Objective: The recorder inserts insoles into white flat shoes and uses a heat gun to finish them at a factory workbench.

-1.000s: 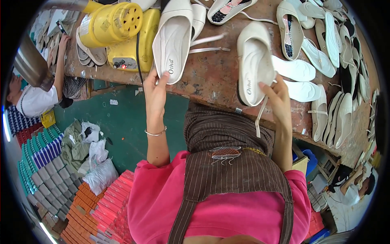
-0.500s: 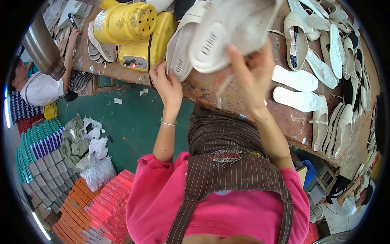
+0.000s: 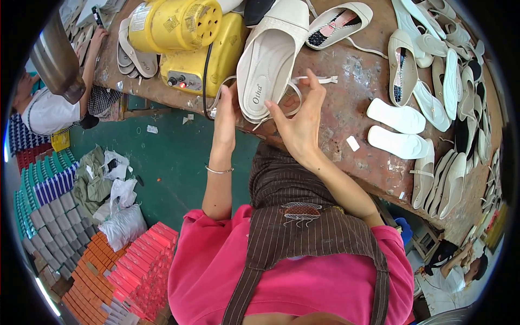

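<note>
The left hand (image 3: 224, 116) and right hand (image 3: 299, 120) are sitting beside the white shoe (image 3: 271, 57), fingers open, maybe touching but not squeezing, right of the yellow machine (image 3: 187, 39), so gentle nudging would be keeping it straight

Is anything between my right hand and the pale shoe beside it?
A thin pale strap loops between your right hand and the pale shoe, beside its heel end. Nothing else visible stands in the way.
</note>
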### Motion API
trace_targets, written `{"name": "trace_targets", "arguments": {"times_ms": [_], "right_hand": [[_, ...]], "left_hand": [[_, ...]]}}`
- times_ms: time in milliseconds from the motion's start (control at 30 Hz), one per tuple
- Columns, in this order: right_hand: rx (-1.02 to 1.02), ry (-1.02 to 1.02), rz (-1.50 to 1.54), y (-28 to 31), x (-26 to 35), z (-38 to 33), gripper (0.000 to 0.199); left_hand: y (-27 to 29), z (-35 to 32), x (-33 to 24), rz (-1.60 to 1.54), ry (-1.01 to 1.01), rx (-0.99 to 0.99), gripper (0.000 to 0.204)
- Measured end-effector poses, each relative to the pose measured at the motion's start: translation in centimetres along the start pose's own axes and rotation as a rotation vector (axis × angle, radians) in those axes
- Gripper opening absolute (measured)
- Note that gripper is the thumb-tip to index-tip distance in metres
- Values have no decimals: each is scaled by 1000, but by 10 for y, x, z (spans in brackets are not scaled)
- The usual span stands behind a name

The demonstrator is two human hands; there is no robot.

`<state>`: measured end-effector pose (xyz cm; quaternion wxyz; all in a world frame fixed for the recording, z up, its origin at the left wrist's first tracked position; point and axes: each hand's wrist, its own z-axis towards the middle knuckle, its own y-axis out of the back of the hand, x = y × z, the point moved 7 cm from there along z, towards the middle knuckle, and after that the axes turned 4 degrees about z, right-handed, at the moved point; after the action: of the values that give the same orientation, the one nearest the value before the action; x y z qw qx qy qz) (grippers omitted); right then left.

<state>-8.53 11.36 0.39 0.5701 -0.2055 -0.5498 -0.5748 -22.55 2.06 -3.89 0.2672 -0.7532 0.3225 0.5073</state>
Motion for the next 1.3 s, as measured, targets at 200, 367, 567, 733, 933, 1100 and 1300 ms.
{"name": "trace_targets", "arguments": {"times_ms": [200,367,567,733,933,1100,1300], "right_hand": [[184,-439,349,-15,-32,1,72],[242,-574,712,-8,-53,2,62],[87,-926,940,-5,-83,-27,46],[40,-880,981,3,-71,-30,37],[338,-416,562,29,-15,-10,52],[456,231,295,37,82,-2,66],[1088,204,885,16,132,-36,48]], "left_hand": [[-21,6,0,295,-187,-62,70],[-48,-10,-8,622,-201,-160,83],[-77,-37,-20,978,-424,-197,95],[-72,-45,-46,983,-554,-262,89],[-40,-44,-41,140,-486,-229,81],[-2,-59,-11,-361,-162,-187,57],[87,-111,47,-555,105,-395,44]]}}
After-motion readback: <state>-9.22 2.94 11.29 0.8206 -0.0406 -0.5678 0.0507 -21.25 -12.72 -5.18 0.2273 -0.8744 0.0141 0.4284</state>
